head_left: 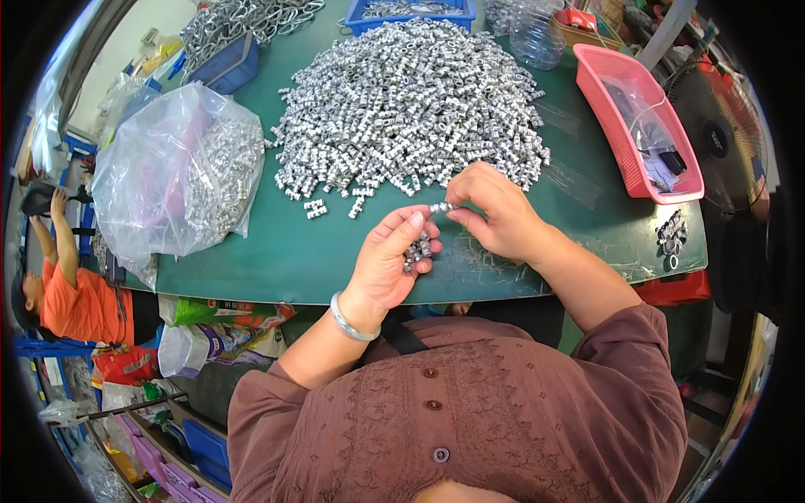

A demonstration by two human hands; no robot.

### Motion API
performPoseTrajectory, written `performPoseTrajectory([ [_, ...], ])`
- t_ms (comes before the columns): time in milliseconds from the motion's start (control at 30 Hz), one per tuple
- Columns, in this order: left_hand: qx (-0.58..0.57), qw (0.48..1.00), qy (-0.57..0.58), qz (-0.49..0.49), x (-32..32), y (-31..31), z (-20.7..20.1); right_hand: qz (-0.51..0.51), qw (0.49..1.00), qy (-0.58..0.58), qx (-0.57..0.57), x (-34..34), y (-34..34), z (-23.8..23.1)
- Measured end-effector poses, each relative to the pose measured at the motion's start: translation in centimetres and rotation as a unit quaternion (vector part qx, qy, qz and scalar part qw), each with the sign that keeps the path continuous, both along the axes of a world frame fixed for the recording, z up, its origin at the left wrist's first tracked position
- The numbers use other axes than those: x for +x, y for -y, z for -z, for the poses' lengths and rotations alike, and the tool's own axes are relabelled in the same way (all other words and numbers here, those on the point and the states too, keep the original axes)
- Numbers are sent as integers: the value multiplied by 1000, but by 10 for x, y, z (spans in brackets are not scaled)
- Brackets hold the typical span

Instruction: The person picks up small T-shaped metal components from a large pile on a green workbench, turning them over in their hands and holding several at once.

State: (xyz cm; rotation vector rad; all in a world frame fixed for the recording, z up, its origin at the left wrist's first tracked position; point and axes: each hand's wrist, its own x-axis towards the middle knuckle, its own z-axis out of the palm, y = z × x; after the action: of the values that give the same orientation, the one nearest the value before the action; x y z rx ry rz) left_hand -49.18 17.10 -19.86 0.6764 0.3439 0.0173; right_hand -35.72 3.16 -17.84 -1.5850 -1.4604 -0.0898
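My left hand [390,256] is curled near the front of the green table, with several small silvery metal parts [417,250] in its palm. Between its thumb and forefinger and the fingertips of my right hand [495,210] sits one short ribbed metal piece [439,207]. The right hand pinches the far end of that piece. Just beyond both hands spreads a big heap of similar small metal parts [411,105]. A few stray metal pieces [315,208] lie at the heap's near left edge.
On the green table [251,268], a clear plastic bag [142,184] of metal parts stands left. Blue trays [226,67] hold metal pieces at the back. A pink basket [604,109] and small dark parts [671,235] lie right, beside a fan [717,138]. Another person [80,293] is far left.
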Motion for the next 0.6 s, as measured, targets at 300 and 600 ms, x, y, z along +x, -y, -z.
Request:
performPoseTrajectory([
  [300, 155, 987, -6, -34, 6, 13, -8, -16, 998, 28, 47, -4, 1, -4],
  [600, 239, 967, 36, -75, 3, 15, -10, -22, 999, 3, 42, 0, 3, -1],
])
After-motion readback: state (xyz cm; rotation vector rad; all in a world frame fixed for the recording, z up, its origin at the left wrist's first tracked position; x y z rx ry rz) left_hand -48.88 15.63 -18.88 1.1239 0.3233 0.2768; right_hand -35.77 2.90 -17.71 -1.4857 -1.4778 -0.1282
